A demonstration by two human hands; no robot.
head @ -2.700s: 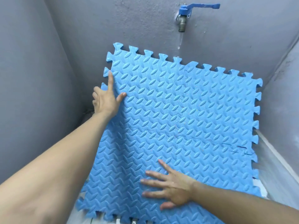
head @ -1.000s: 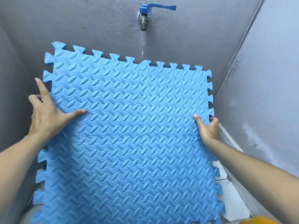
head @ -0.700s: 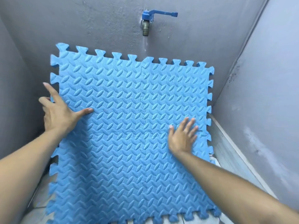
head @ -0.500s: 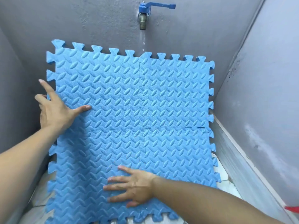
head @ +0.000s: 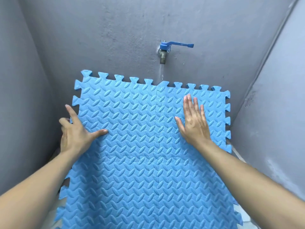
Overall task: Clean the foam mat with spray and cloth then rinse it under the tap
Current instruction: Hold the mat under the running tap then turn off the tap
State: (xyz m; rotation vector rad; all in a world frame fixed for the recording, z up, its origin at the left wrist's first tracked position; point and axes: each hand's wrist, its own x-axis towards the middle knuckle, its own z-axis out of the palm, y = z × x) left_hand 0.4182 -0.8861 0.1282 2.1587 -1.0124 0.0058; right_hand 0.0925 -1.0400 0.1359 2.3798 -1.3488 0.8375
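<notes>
The blue foam mat (head: 132, 162), made of interlocked puzzle tiles with a ribbed pattern, leans tilted against the grey back wall under the tap (head: 163, 55). A thin stream of water (head: 161, 71) falls from the spout onto the mat's top edge. My left hand (head: 74, 134) grips the mat's left edge, thumb on the front face, fingers behind. My right hand (head: 194, 123) lies flat and open on the upper right part of the mat, fingers together pointing up. No spray bottle or cloth is in view.
Grey walls close in on the left (head: 19, 113), back and right (head: 272, 129). The tap has a blue lever handle (head: 179, 45) pointing right. A pale tiled ledge (head: 237, 154) runs along the right wall behind the mat.
My right hand has moved from the mat's lower middle up to its upper right part, flat on the surface. My left hand has kept its hold on the left edge. The view has tilted upward.
</notes>
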